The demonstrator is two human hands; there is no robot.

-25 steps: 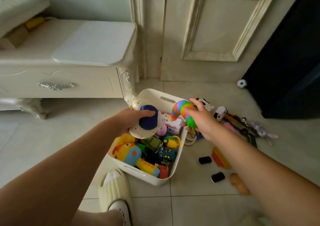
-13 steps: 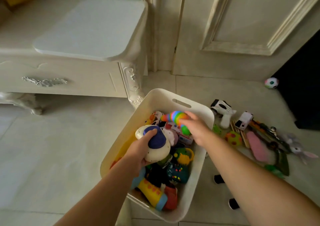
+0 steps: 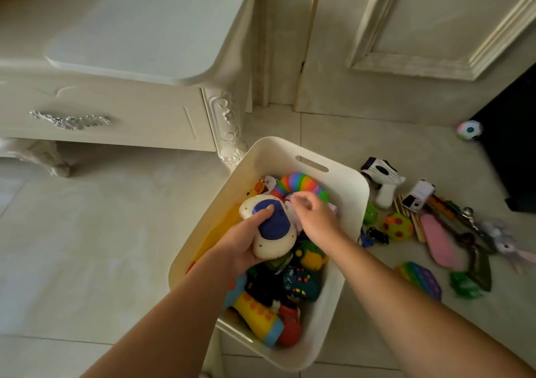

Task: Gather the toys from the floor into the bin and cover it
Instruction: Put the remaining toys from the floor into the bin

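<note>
A white bin [image 3: 352, 203] stands on the tiled floor, holding several colourful toys. My left hand [image 3: 243, 243] is inside it, shut on a cream toy with a blue top [image 3: 271, 227]. A rainbow segmented slug toy [image 3: 298, 185] lies at the bin's far end. My right hand [image 3: 314, 216] hovers just in front of the slug, fingers apart and holding nothing. Right of the bin, on the floor, lie a white toy gun [image 3: 381, 176], a small white truck [image 3: 419, 195], an orange spotted ball [image 3: 397, 227], a pink piece [image 3: 438, 241] and a rainbow pop pad [image 3: 420, 279].
A cream carved cabinet [image 3: 116, 87] stands at the left, its leg touching the bin's far corner. A panelled door [image 3: 406, 44] is behind. A dark block [image 3: 510, 151] sits at the right, with a small ball [image 3: 469, 129] beside it. A grey plush rabbit [image 3: 504, 241] lies far right.
My right hand let go of the rainbow slug, which now lies in the bin's far end. My left hand lowered the cream and blue toy further into the bin.
</note>
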